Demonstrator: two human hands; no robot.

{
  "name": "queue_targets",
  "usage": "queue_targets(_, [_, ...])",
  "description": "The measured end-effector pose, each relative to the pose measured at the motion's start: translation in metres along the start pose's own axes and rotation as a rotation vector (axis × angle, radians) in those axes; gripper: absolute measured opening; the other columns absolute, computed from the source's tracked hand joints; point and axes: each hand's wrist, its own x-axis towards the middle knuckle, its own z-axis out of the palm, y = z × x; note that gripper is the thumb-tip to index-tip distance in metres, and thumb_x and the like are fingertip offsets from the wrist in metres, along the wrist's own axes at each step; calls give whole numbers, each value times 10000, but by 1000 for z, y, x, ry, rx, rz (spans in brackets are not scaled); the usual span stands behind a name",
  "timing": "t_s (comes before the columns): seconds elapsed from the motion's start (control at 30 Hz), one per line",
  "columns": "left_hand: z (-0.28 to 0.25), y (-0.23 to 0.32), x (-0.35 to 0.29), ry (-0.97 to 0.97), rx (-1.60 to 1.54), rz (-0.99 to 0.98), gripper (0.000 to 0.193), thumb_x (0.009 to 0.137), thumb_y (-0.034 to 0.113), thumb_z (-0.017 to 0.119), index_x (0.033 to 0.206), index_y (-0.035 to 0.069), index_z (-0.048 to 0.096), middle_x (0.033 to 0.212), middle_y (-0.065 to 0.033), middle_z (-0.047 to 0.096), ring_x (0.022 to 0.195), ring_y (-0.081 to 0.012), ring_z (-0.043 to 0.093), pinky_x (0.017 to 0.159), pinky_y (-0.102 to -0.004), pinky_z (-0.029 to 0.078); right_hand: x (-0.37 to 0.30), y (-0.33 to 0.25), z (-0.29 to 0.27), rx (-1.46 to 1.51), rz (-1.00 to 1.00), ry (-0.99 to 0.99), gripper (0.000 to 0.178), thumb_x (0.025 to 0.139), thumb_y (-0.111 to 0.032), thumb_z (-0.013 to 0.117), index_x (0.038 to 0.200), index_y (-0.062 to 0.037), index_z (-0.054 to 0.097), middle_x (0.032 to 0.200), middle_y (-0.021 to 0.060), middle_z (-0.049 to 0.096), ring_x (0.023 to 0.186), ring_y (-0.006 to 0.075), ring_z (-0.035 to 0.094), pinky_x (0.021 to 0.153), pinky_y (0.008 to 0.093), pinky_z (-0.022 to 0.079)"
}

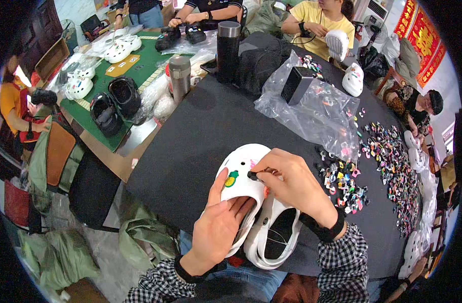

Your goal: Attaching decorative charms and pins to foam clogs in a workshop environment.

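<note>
A white clog (248, 153) with holes in its top is held at the near edge of the black table. My left hand (214, 230) grips it from the left, thumb on the outside and fingers inside the foot opening. A yellow and green pineapple charm (232, 179) sits on its upper, and a bit of pink shows beside my right fingers. My right hand (294, 184) pinches a small dark shoe charm (252, 175) against the clog's top, close to an open hole. A second white clog (256, 258) lies right beside it, partly hidden under my right hand.
Loose colourful charms (344, 184) lie in piles to the right. Beyond are a clear plastic sheet (276, 103), a black box (296, 85), a black flask (228, 50) and a steel flask (180, 78). Black clogs (124, 97) rest on the green table. Several people work around.
</note>
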Motion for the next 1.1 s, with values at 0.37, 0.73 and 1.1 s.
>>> queue_targets(0.37, [-2, -2, -2, 15, 54, 19, 726, 950, 161, 479, 1578, 97, 120, 1500, -214, 338, 1369, -310, 400, 1192, -468, 274, 1, -4, 6, 72, 37, 73, 100, 823, -29, 713, 909, 13, 684, 841, 137, 653, 661, 239, 672, 601, 341, 527])
queue_targets(0.73, [0, -3, -3, -3, 83, 44, 747, 930, 174, 483, 1572, 61, 120, 1541, -212, 291, 1416, -320, 350, 1214, -463, 223, 8, -6, -1, 143, 190, -91, 100, 807, -20, 723, 887, 17, 677, 833, 137, 652, 711, 237, 679, 643, 322, 534])
queue_targets(1.1, [1, -2, -1, 20, 20, 30, 810, 890, 172, 514, 1567, 27, 93, 1546, -215, 281, 1430, -327, 333, 1221, -438, 203, 40, -10, -20, 33, 259, -467, 159, 834, -143, 691, 876, 11, 686, 767, 145, 690, 729, 284, 697, 681, 386, 542])
